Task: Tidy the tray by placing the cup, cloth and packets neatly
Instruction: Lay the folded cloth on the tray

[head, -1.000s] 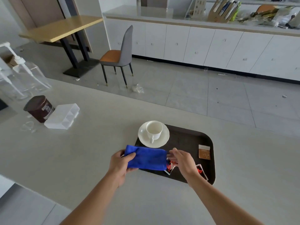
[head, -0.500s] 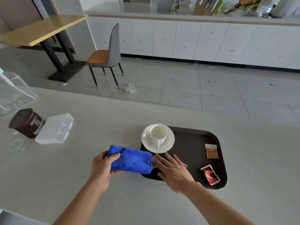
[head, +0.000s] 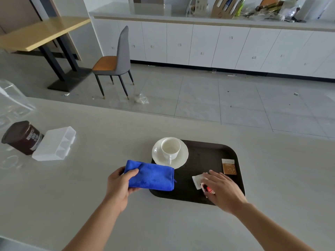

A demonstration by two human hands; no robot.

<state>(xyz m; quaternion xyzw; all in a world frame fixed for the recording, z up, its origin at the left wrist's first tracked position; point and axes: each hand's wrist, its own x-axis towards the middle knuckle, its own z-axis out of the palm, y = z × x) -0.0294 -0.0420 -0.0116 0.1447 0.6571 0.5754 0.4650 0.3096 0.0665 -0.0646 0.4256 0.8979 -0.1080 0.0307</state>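
A dark tray (head: 203,153) lies on the pale counter. At its back left corner a white cup (head: 170,148) stands on a white saucer (head: 182,158). My left hand (head: 119,185) grips the left end of a folded blue cloth (head: 154,177) that overlaps the tray's left edge. My right hand (head: 222,189) lies flat, fingers spread, over a white packet (head: 197,180) and a red and white packet (head: 207,189) on the tray's front part. An orange packet (head: 229,166) lies near the right rim.
On the counter at left stand a brown cocoa tub (head: 21,137), a white plastic box (head: 54,144) and clear plastic containers (head: 12,100). Beyond the counter's far edge are a floor, a grey chair (head: 116,64) and white cabinets.
My right hand has slid right across the tray onto the packets near the front. My left hand still holds the blue cloth, now lying partly over the tray's left edge.
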